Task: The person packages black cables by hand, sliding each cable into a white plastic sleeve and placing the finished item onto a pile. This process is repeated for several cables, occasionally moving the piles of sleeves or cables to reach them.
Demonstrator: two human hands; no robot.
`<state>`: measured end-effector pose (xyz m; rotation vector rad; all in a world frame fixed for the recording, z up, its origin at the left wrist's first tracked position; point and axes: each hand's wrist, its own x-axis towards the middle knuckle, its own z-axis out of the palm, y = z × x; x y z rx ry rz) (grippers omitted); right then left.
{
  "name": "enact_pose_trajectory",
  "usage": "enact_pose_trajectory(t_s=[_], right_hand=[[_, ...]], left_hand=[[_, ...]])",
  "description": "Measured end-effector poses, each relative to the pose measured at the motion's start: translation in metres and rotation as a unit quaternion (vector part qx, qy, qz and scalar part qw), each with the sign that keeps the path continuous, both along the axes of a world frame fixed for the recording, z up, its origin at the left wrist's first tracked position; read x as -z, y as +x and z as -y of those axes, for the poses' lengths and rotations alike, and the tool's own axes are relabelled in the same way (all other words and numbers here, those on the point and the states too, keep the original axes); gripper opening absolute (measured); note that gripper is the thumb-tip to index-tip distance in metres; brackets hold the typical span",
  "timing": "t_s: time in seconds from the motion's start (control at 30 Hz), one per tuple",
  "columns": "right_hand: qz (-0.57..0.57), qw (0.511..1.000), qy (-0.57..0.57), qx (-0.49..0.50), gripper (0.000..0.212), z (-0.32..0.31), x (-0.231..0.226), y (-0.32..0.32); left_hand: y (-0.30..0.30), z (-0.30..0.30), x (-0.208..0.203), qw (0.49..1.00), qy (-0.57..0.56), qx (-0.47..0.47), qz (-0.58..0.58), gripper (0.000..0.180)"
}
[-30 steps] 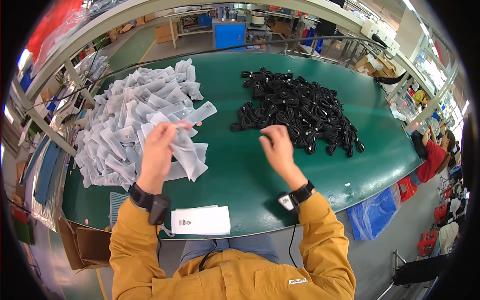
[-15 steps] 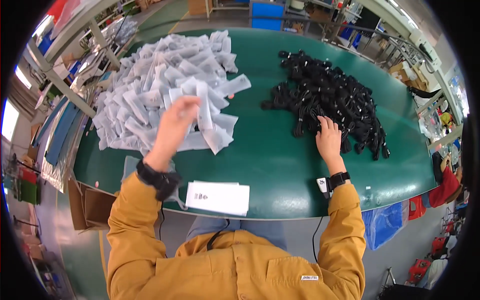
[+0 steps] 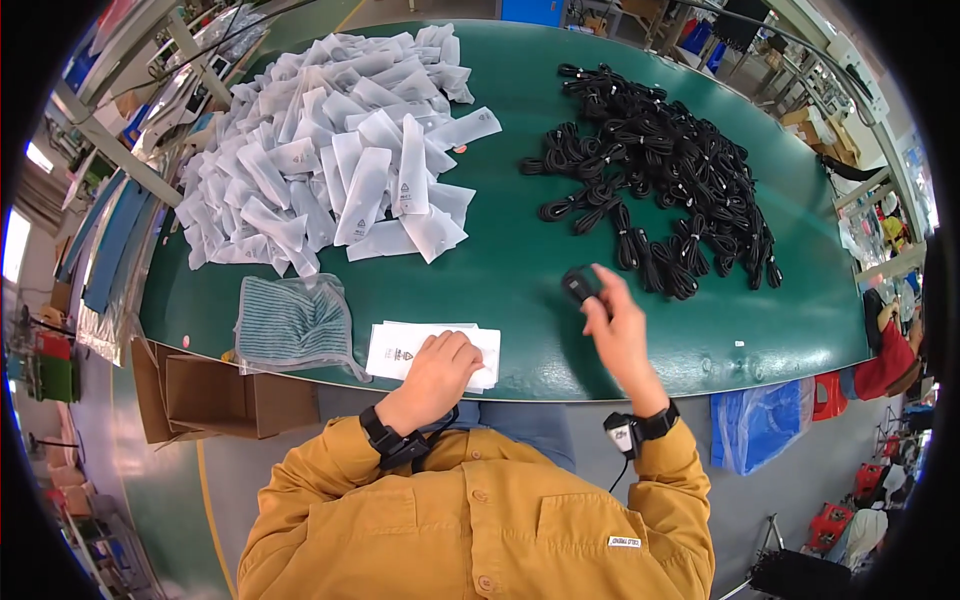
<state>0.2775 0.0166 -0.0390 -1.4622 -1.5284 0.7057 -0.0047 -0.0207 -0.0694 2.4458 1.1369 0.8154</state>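
My right hand (image 3: 618,328) holds a bundled black cable (image 3: 579,284) between thumb and fingers, lifted off the near side of the black pile. My left hand (image 3: 440,370) rests on a small stack of flat white printed bags (image 3: 392,345) at the table's front edge. Its fingers are bent together at the top bag's right part; the fingertips are partly hidden. A large heap of frosted white pouches (image 3: 365,195) covers the far left of the table. Many coiled black cables (image 3: 665,160) lie heaped at the right.
On the green table (image 3: 510,220), a striped teal cloth item in a clear bag (image 3: 293,322) lies by the left front edge. A cardboard box (image 3: 210,395) stands below that edge. Metal rails (image 3: 130,165) rise at the left, and a blue plastic bag (image 3: 760,425) hangs at the right.
My left hand has come back from the pouch heap to the white stack, and a pouch lies where it was. My right hand has drawn a cable bundle nearer to me.
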Motion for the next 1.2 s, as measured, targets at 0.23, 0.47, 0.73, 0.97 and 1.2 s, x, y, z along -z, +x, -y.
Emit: enact_pose_trajectory(t_s=[0.23,0.47,0.73,0.97,1.2], right_hand=[[0.241,0.960,0.089,-0.107,0.047,0.032,0.009,-0.028],[0.222,0.967,0.037,-0.119,0.051,0.035,-0.001,-0.033],[0.023,0.987,0.074,-0.143,0.049,0.047,-0.003,-0.048],[0.110,0.974,0.052,-0.191,0.046,0.057,-0.004,-0.049],[0.156,0.955,0.048,-0.246,0.033,0.050,0.000,-0.049]], left_hand=[[0.009,0.004,-0.023,1.000,-0.008,-0.015,0.004,0.016],[0.009,0.002,-0.013,1.000,0.005,-0.006,0.013,0.014],[0.009,-0.001,-0.010,0.990,-0.081,-0.047,0.103,0.009],[0.005,-0.001,-0.011,0.944,-0.242,-0.093,0.204,0.008],[0.007,-0.006,-0.019,0.971,-0.119,-0.014,0.205,0.013]])
